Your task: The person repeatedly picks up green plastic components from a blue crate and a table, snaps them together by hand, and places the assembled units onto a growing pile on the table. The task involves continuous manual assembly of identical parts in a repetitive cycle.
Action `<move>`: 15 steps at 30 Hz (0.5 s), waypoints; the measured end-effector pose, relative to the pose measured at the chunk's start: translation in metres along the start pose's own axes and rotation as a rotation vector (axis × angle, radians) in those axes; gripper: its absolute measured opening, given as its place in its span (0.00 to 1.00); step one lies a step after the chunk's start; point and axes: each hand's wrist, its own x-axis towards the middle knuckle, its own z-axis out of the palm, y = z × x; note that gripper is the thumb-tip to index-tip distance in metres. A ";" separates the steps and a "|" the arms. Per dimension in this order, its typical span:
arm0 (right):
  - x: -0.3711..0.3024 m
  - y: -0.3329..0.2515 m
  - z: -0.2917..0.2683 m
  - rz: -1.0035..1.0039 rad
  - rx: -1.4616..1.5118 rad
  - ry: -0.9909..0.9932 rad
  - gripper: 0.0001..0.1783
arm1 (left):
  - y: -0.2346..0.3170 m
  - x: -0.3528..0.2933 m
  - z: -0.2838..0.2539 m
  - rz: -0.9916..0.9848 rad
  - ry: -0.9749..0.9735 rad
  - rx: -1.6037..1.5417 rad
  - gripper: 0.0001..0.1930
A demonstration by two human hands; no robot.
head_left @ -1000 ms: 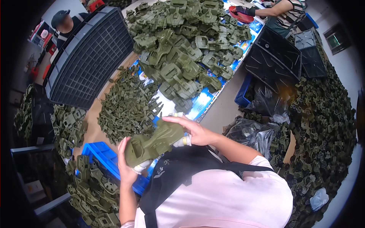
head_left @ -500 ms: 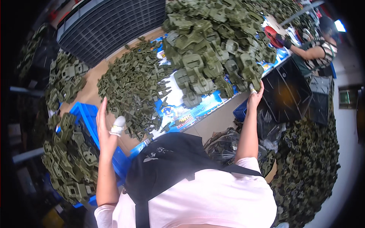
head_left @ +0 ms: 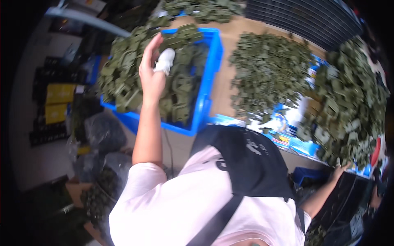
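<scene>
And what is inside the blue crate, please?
The blue crate holds heaped olive-green parts, some hidden behind the left hand. The crate's bottom and the lower layers are covered, so unseen.

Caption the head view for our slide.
Left hand over a blue crate of green parts, right hand by a green heap.

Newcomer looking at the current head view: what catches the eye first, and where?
Probably the bright blue bin left of centre, loaded with green parts; the left hand shows in front of them, grip open, with a white cover on its thumb. Next, the heap of small green pieces right of the bin, then the heap of larger pieces farther right, with the right hand at its near edge.
</scene>
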 end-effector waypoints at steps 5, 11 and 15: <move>0.028 0.010 -0.035 0.053 -0.100 -0.122 0.47 | -0.023 0.005 -0.058 -0.094 0.077 0.214 0.23; -0.046 -0.140 0.052 -0.432 -0.544 0.344 0.31 | -0.046 -0.044 -0.076 -0.217 -0.043 0.641 0.28; -0.103 -0.209 0.128 -0.565 -0.027 0.001 0.23 | -0.041 -0.024 -0.099 0.168 0.497 0.928 0.34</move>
